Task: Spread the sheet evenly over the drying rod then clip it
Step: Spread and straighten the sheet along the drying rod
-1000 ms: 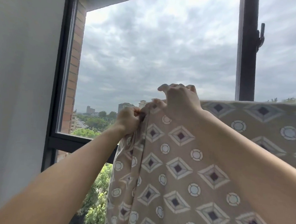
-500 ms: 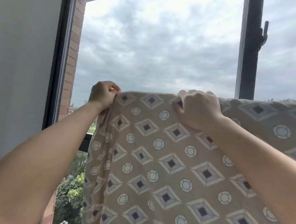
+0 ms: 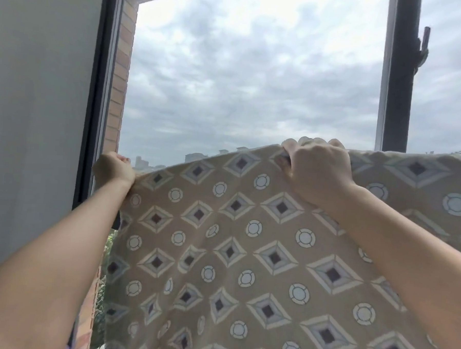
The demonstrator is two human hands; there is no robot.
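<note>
A tan sheet [image 3: 246,255] printed with diamonds and circles hangs in front of an open window, filling the lower right of the view. Its top edge slopes down to the left. My left hand [image 3: 114,169] grips the sheet's upper left corner, close to the window frame. My right hand [image 3: 317,169] is closed over the top edge further right, fingers curled over the far side. The drying rod is hidden under the fabric. No clip is visible.
A dark window frame [image 3: 99,87] and a grey wall [image 3: 35,110] stand at the left, with a brick reveal [image 3: 121,75] beside them. A second dark frame post [image 3: 397,76] with a handle rises at the upper right. Sky, distant buildings and trees lie beyond.
My left hand has pulled the bunched corner of the sheet far to the left, spreading the fabric out. My right hand has stayed on the top edge.
</note>
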